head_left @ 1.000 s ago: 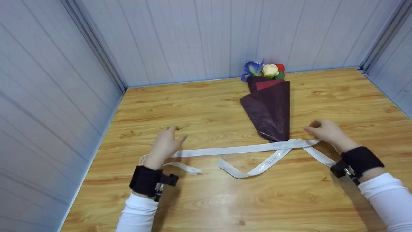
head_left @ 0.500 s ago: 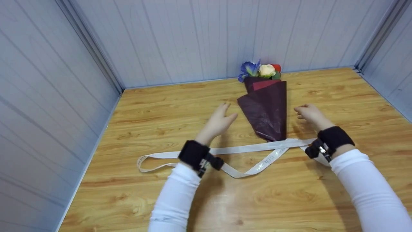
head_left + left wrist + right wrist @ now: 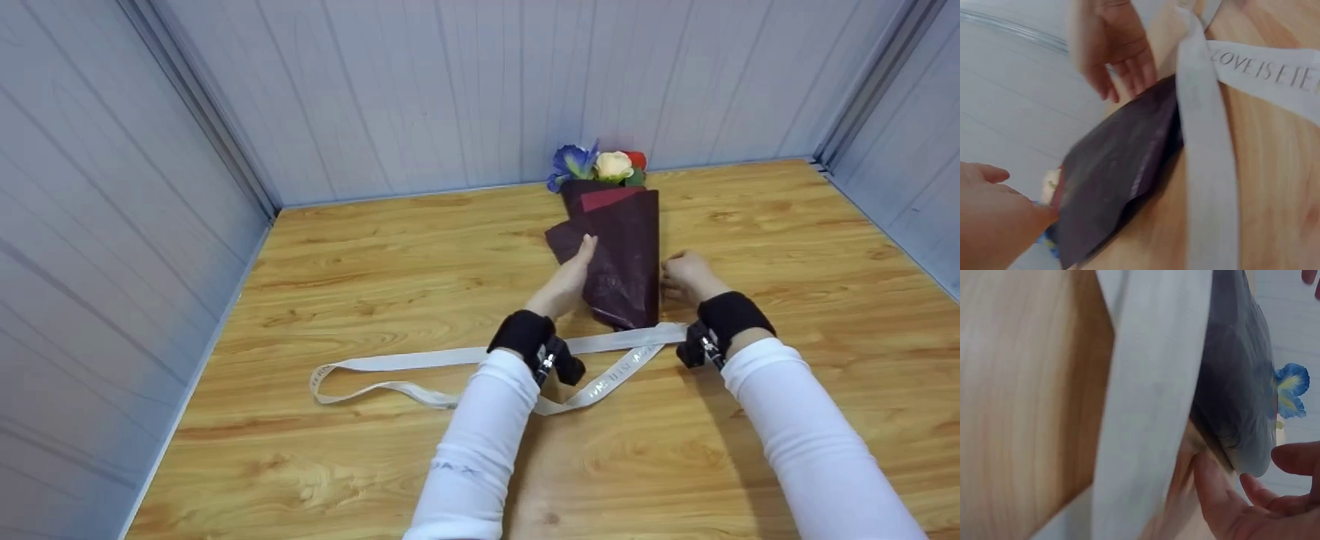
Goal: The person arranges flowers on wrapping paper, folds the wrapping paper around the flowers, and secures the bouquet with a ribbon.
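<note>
Bouquet (image 3: 624, 244), long axis running forward, is closely flanked now by left hand (image 3: 565, 286) and right hand (image 3: 690, 277), both loose-fingered, nothing gripped, neither clearly nearer.

Pale panelled walls (image 3: 420, 97) enclose a wood-grain tabletop (image 3: 360, 296).

Left hand (image 3: 999, 216), lower left, and right hand (image 3: 1114, 48), upper left, flank the dark-wrapped bouquet (image 3: 1114, 166). White ribbon (image 3: 1207, 140) runs vertically right of centre; lettered stretch, upper right.
</note>
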`<state>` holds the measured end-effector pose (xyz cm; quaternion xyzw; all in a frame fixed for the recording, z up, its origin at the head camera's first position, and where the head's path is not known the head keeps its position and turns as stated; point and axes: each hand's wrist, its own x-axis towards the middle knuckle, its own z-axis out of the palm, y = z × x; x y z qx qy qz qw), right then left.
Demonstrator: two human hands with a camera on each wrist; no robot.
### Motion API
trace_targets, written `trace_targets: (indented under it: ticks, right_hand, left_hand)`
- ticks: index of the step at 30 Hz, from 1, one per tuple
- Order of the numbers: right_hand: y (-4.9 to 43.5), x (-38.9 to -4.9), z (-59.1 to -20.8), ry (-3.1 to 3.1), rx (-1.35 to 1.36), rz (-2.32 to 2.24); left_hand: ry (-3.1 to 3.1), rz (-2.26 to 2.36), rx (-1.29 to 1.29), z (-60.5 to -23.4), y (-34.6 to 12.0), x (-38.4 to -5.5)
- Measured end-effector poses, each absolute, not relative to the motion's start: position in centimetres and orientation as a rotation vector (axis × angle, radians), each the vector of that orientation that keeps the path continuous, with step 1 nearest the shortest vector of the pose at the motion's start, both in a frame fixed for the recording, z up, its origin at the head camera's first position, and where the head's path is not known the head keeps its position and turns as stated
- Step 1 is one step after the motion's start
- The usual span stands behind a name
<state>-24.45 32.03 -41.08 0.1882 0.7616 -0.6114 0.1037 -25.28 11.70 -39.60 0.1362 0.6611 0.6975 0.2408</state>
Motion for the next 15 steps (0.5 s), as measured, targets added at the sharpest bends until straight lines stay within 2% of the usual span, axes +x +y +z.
trace_targets:
  ticks: [10,15]
  right_hand:
    - [30.0,-25.4,-41.8,2.244,0.684,-1.701]
    - [29.9,-25.7,-42.7,2.286,0.721,-1.578]
  left_hand:
    - [1.710,1.897,0.073,-41.6,13.5,-24.5]
    - [1.719,1.856,0.024,-42.6,13.4,-24.1]
